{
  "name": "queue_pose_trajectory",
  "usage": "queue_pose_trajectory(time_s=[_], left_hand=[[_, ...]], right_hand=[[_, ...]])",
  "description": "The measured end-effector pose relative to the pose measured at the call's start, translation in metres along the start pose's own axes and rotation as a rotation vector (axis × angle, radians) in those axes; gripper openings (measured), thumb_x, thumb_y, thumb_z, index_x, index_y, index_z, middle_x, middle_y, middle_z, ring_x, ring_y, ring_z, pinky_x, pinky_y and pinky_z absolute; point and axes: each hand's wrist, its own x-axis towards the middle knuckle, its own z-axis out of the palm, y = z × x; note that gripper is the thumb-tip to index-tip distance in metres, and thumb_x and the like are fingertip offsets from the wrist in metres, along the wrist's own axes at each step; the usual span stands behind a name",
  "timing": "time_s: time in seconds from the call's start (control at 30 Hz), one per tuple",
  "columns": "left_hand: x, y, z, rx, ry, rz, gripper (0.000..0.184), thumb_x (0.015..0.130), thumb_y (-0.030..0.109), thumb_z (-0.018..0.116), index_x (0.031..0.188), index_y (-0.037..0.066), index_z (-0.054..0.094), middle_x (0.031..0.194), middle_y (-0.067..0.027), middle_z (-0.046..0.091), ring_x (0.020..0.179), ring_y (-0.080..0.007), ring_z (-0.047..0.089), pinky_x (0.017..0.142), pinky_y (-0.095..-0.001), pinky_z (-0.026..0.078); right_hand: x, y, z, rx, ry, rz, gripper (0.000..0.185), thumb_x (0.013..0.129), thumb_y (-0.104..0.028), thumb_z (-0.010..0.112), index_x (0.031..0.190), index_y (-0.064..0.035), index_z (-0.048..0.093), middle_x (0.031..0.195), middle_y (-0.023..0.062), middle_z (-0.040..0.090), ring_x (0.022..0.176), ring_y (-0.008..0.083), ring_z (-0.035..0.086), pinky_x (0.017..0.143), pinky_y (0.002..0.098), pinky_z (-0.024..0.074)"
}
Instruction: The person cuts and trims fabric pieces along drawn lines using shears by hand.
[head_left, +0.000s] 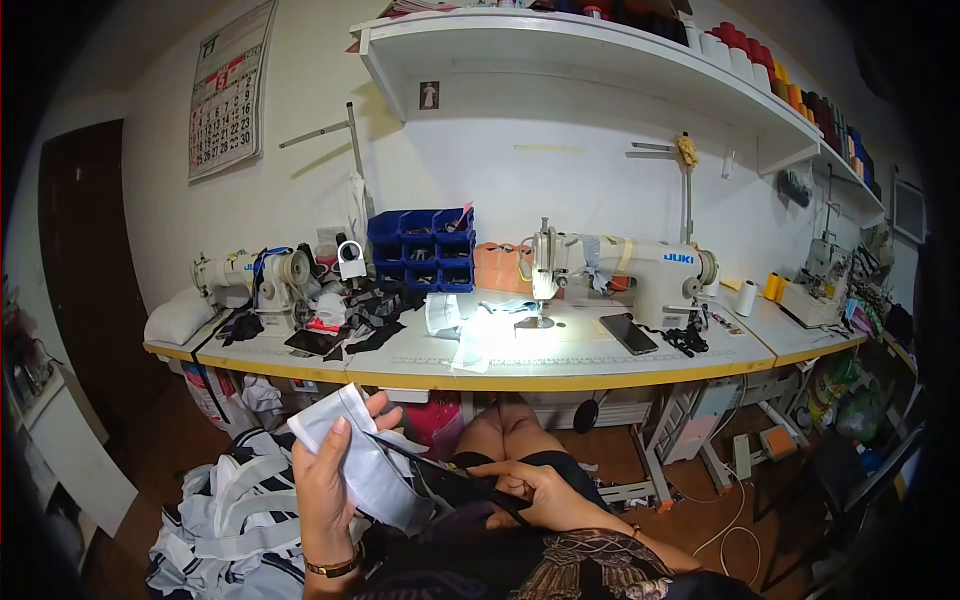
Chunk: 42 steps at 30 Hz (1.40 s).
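Note:
My left hand (330, 475) is closed on a folded piece of pale grey-white fabric (375, 480), thumb in front and fingers behind. From this fabric a narrow black strip (435, 462) runs across my lap towards my right hand (535, 492). The right fingers are bent and pinched around dark material at that strip's end; its exact edge blends into my dark clothing. A heap of white, grey and black garment pieces (235, 510) lies beside my left forearm, low on the left.
A white sewing machine (625, 270) stands on the table (560, 375), its lamp lighting pale cloth (443, 315) by the needle. A phone (629, 334), blue bins (422, 250) and a second sewing machine (250, 280) are also there. Thread cones (740, 62) line the shelf above.

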Motion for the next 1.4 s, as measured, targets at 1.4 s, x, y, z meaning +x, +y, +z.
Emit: queue_pose_trajectory(time_s=[1.4], left_hand=[[0.004, -0.038, -0.014, -0.047, -0.110, -0.028, 0.038, 0.092, 0.013, 0.042, 0.121, -0.011, 0.038, 0.115, -0.0223, 0.053, 0.104, -0.0305, 0.055, 0.089, -0.0356, 0.044]], right_hand=[[-0.013, 0.040, 0.008, 0.326, 0.037, 0.207, 0.069, 0.059, 0.014, 0.072, 0.122, -0.0020, 0.048, 0.077, 0.0041, 0.058, 0.071, 0.0093, 0.056, 0.065, 0.0194, 0.0437]])
